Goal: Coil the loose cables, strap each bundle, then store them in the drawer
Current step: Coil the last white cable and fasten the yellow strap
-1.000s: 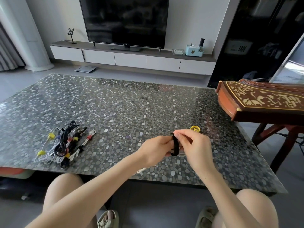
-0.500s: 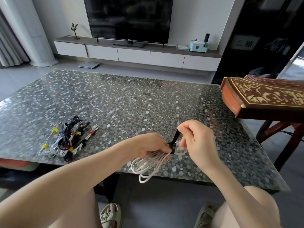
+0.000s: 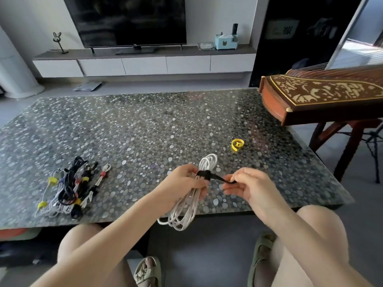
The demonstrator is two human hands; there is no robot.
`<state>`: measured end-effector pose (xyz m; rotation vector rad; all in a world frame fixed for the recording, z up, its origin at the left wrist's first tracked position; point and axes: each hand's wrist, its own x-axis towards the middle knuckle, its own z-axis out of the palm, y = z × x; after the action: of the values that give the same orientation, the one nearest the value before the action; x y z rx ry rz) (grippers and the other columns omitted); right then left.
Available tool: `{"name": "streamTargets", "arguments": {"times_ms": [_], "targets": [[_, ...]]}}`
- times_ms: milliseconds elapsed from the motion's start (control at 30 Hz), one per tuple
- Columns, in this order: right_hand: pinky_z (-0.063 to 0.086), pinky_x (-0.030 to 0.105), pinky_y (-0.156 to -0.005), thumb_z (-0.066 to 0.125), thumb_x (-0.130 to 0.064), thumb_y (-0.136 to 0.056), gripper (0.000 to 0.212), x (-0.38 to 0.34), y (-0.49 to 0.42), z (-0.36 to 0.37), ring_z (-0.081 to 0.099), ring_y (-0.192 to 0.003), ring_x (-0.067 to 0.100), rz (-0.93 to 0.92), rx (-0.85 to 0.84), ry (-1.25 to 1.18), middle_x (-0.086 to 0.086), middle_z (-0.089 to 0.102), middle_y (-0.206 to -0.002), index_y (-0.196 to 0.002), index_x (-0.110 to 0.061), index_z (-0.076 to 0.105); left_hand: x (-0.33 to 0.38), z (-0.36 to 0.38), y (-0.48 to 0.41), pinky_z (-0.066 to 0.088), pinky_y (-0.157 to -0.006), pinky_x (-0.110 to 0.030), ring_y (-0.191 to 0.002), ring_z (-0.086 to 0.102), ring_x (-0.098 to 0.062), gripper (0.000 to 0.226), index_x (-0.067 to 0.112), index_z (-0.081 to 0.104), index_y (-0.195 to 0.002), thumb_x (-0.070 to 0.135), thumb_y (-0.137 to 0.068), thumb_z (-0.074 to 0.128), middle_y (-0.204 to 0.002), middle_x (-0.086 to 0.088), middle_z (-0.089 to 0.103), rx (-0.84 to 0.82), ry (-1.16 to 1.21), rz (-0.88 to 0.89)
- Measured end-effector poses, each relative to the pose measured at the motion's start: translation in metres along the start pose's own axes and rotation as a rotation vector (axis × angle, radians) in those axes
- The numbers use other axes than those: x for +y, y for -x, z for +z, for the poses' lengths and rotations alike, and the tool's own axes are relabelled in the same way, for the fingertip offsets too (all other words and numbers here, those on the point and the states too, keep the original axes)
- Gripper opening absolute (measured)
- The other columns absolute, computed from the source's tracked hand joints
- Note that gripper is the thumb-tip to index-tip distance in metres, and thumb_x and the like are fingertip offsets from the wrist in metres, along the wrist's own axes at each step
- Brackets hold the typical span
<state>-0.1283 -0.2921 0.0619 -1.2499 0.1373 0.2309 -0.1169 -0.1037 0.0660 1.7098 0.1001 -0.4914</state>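
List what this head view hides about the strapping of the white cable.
Head view only:
- black strap: free end buried in the fingers of the right hand.
- white cable coil: its middle and the strap's underside are covered by the left hand.
- strapped pile at left: too tangled and small to count bundles.

You have open counter (image 3: 145, 121) across the middle and far side. Near the front edge on your left sits the pile of strapped cables (image 3: 69, 188); a yellow strap (image 3: 237, 145) lies right of centre, and the wooden instrument (image 3: 323, 97) crowds the far right corner
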Motion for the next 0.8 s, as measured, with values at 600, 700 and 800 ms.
{"name": "streamTargets", "arguments": {"times_ms": [600, 700, 800], "targets": [[0.030, 0.010, -0.048, 0.060, -0.016, -0.093, 0.024, 0.001, -0.008, 0.015, 0.036, -0.048, -0.001, -0.148, -0.225, 0.606, -0.014, 0.042, -0.051, -0.069, -0.012, 0.063, -0.005, 0.000, 0.008, 0.052, -0.061, -0.027, -0.068, 0.061, -0.019, 0.016, 0.003, 0.062, -0.099, 0.008, -0.088, 0.052, -0.071, -0.007, 0.058, -0.293, 0.322, -0.052], [0.032, 0.006, -0.044, 0.059, -0.014, -0.093, 0.019, 0.002, -0.007, 0.013, 0.044, -0.045, -0.003, -0.104, -0.276, 0.538, -0.015, 0.050, -0.049, -0.077, -0.008, 0.067, -0.011, -0.010, 0.009, 0.054, -0.075, -0.033, -0.081, 0.064, -0.023, 0.024, 0.006, 0.071, -0.093, 0.018, -0.086, 0.051, -0.077, -0.006, 0.059, -0.491, 0.534, -0.195], [0.036, 0.004, -0.046, 0.058, -0.012, -0.093, 0.017, 0.004, -0.005, 0.014, 0.050, -0.049, -0.006, -0.088, -0.331, 0.507, -0.014, 0.059, -0.054, -0.080, -0.008, 0.068, -0.020, -0.011, 0.010, 0.042, -0.100, -0.046, -0.095, 0.065, -0.030, 0.023, 0.006, 0.069, -0.087, 0.023, -0.086, 0.052, -0.082, -0.009, 0.064, -0.573, 0.506, -0.203]]}}
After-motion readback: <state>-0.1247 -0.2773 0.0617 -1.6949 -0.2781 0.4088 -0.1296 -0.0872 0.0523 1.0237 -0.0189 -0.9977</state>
